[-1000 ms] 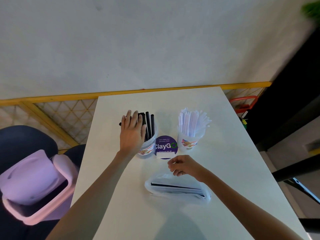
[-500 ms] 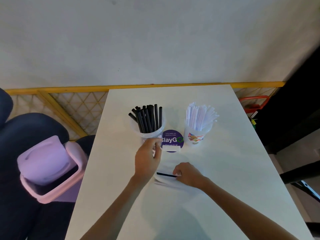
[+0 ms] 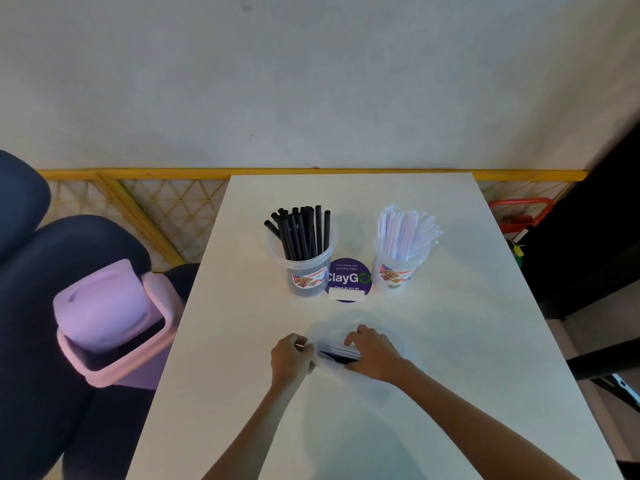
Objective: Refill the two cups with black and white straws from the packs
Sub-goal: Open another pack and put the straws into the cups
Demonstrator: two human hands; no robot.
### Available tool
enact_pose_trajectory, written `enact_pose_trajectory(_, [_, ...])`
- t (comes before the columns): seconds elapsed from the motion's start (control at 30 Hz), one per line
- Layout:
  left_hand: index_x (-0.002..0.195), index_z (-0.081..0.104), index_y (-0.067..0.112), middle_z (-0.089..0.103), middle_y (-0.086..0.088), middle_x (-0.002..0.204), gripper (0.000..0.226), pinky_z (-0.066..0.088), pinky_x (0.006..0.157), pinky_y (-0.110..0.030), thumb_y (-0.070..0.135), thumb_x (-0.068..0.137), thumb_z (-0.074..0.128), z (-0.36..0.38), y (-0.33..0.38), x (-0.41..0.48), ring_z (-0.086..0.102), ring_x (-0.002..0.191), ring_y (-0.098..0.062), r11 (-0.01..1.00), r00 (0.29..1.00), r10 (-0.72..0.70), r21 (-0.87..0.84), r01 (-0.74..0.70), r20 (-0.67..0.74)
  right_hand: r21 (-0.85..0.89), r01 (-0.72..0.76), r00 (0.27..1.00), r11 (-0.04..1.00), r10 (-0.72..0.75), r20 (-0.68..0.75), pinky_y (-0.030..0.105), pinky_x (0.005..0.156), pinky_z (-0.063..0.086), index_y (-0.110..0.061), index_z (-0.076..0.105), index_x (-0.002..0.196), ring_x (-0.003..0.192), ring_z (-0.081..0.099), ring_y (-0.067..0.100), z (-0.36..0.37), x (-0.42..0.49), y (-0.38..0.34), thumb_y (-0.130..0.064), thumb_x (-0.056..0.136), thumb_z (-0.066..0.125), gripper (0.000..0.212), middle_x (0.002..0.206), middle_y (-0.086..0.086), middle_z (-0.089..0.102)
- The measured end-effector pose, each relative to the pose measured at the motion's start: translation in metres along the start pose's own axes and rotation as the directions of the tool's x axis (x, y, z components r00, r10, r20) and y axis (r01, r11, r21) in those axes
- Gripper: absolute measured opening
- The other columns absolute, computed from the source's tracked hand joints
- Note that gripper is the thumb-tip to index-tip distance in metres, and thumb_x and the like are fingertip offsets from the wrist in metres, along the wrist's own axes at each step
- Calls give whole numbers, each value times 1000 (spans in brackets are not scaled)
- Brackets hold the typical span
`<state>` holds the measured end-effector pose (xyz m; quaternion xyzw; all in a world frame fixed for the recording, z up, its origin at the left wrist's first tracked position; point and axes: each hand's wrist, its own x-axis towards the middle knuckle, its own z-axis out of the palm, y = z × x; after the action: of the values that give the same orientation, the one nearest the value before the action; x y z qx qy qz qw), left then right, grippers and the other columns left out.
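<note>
While the fingers of your left hand (image 3: 292, 358) pinch the near end of the clear straw pack (image 3: 329, 344) and your right hand (image 3: 372, 353) curls over it on the table (image 3: 450, 341), you seem to be getting out its few black straws (image 3: 337, 355). Next, carry them upright into the left cup (image 3: 306, 277), already crowded with black ones; the right cup (image 3: 394, 277) brims with white straws (image 3: 403, 230).

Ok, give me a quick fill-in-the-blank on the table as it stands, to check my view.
The cup on the person's right holds ____ straws.
The round sign beside that cup is ____.
The left hand and right hand grip a clear pack of ____ straws.
The pink bin stands ____ of the table.
Missing words: white; purple; black; left.
</note>
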<state>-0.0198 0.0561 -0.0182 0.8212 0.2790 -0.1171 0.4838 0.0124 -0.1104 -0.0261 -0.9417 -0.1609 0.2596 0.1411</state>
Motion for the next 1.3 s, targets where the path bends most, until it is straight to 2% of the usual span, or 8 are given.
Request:
enact_pose_trajectory(0.17, [72,62,6,62,-4,50,10,55,61,-31,3,79,55,0,-1,1,57,40,-18,998,999,-35,-59,35,9,35,-11,1000,999,11,3,31,97,38,-12,54,120,116,49,27,0,5,3,-39,84,65,46,126,9,48])
enact_pose_trajectory(0.3, [68,59,8,60,-1,46,14,56,64,-33,0,78,53,0,0,1,58,43,-22,997,999,-46,-59,48,22,-34,-5,999,999,6,34,32,99,35,-12,53,122,122,44,27,-1,9,3,-39,86,61,46,129,10,48])
enact_pose_trajectory(0.47, [68,60,7,60,-5,52,13,59,68,-41,-1,76,54,0,3,3,59,44,-24,997,998,-57,-61,58,11,6,-8,995,1000,8,97,30,97,38,-7,51,123,121,47,27,-3,13,4,-33,87,61,45,129,12,50])
enact_pose_trajectory(0.67, [67,60,9,60,-4,54,15,59,69,-42,-1,76,55,1,6,7,58,39,-17,997,999,-54,-49,54,6,21,14,996,1000,-16,89,30,93,38,-4,51,120,117,49,28,-4,10,6,-28,89,57,40,125,13,52])
enact_pose_trajectory(0.87, [68,60,7,59,-6,60,14,59,67,-40,-2,77,54,2,10,9,57,42,-17,995,998,-66,-68,67,8,20,35,997,999,-36,73,31,86,40,-5,53,107,110,53,30,-5,6,10,-23,89,53,25,117,15,56])
enact_pose_trajectory(0.97, [67,60,7,58,-5,55,14,59,69,-41,-2,77,55,1,8,10,54,34,-10,996,997,-74,-57,74,13,32,45,995,998,-48,89,32,86,39,-15,40,94,111,52,30,-7,3,9,-19,89,48,10,118,17,55])
enact_pose_trajectory(1.17, [68,57,4,56,-7,56,14,57,69,-40,-3,79,51,-2,9,10,53,32,-11,990,994,-108,-91,109,19,118,3,992,993,-18,124,28,71,33,-2,41,119,103,57,36,-11,-2,10,-20,93,43,31,112,21,60])
enact_pose_trajectory(1.3, [70,57,4,59,-9,61,14,59,65,-37,4,81,49,-2,13,10,55,35,-17,992,995,-100,-81,100,0,223,8,994,975,-32,107,28,72,32,-9,51,105,97,55,30,-14,-5,8,-24,96,40,21,103,15,60])
